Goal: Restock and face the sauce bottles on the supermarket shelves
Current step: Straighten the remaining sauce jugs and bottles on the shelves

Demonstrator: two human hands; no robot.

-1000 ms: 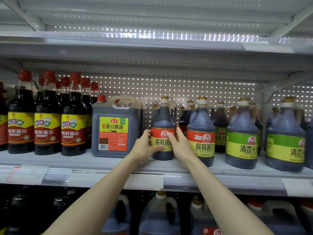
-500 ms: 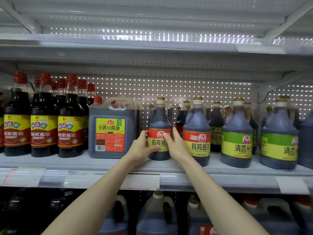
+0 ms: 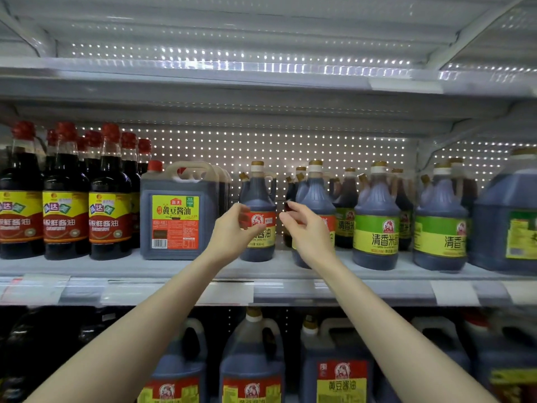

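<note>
A dark soy sauce bottle (image 3: 259, 199) with a red and yellow label and a gold cap stands upright on the middle shelf (image 3: 174, 267), its label facing out. My left hand (image 3: 231, 232) hovers in front of its left side, fingers loosely curled, with the label showing between finger and thumb. A small gap separates the bottle from my right hand (image 3: 306, 231), which hangs to its right with relaxed fingers and covers part of a matching bottle (image 3: 315, 196). Neither hand holds anything.
A square soy sauce jug (image 3: 177, 210) stands just left of the bottle, and red-capped bottles (image 3: 65, 199) fill the far left. Green-labelled bottles (image 3: 377, 222) line the right. Large jugs (image 3: 251, 359) sit on the shelf below. Price tags run along the shelf's front rail (image 3: 319, 292).
Both hands have let go of the red-labelled bottle and drawn back a little from it. The bottle stays upright on the shelf. The view has drifted slightly right.
</note>
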